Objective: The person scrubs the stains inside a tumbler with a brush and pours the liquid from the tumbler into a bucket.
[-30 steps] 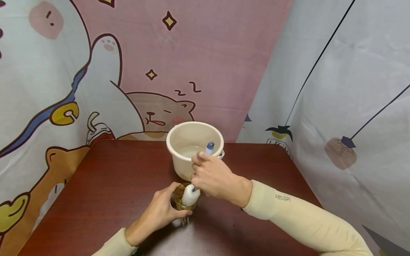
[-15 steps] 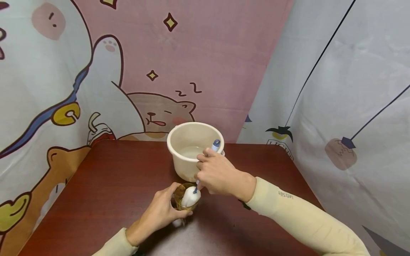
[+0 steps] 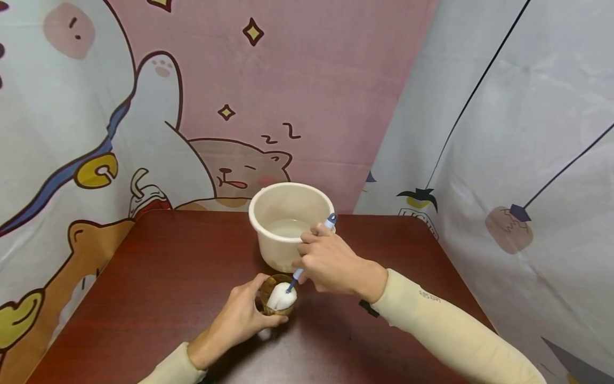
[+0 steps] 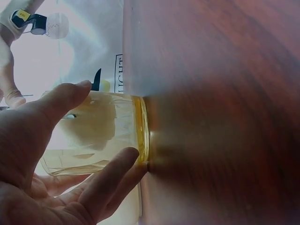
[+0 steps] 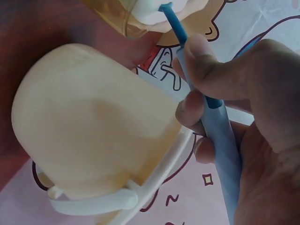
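On the dark red table stands a see-through amber glass (image 4: 126,117), which my left hand (image 3: 242,306) grips, thumb on one side and fingers on the other. Inside the glass sits the white sponge head (image 3: 282,297) of a cup brush. The brush's light and dark blue handle (image 5: 220,136) leans up to the right, held in the curled fingers of my right hand (image 3: 331,262), above and to the right of the glass. The sponge's lower part shows only blurred through the glass in the left wrist view.
Right behind the glass stands a cream bucket (image 3: 271,248) with some water (image 3: 287,228) at its bottom. Its white handle (image 5: 93,202) hangs on its side. Printed cloths (image 3: 326,80) hang behind and to the right of the table (image 3: 182,256).
My right hand has shifted a little to the right, and the brush handle leans further that way. The sponge has turned slightly in the glass. My left hand and the glass have stayed put.
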Demonstrator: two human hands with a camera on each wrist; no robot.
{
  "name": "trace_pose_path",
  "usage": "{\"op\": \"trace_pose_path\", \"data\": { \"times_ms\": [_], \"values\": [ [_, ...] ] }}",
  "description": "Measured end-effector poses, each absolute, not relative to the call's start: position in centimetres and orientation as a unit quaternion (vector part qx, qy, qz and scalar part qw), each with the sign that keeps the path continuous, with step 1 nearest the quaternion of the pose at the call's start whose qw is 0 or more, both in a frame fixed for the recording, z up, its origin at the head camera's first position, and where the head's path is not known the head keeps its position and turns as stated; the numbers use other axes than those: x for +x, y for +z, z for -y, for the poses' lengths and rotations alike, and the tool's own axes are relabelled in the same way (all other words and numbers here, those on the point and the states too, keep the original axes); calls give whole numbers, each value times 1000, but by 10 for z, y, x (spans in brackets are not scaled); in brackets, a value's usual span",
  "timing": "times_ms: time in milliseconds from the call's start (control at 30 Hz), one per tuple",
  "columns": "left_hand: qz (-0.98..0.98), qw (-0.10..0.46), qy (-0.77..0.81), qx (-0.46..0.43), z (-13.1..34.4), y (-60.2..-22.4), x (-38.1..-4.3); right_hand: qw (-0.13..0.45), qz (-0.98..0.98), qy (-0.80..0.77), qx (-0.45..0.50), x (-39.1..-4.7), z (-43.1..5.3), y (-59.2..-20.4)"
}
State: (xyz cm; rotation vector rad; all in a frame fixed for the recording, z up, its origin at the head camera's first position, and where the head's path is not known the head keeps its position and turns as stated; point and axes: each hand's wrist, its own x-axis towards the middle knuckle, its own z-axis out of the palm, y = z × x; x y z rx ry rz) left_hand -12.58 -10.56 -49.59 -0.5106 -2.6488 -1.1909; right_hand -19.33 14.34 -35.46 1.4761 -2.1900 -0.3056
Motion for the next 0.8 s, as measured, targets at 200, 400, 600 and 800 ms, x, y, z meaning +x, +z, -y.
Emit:
{"op": "trace_pose_path", "data": {
  "times_ms": [200,400,600,800],
  "values": [
    [891,115,-401,-178,105,-496,-126,251,808,-77,527,-191,-143,-362],
    [892,113,-401,-179,104,-496,-125,265,812,-65,515,-189,-138,-370],
    [896,96,-400,-166,103,-494,-125,292,811,-63,503,-189,-135,-374],
    [897,91,-400,-164,103,-494,-125,306,805,-76,503,-188,-131,-373]
  ]
}}
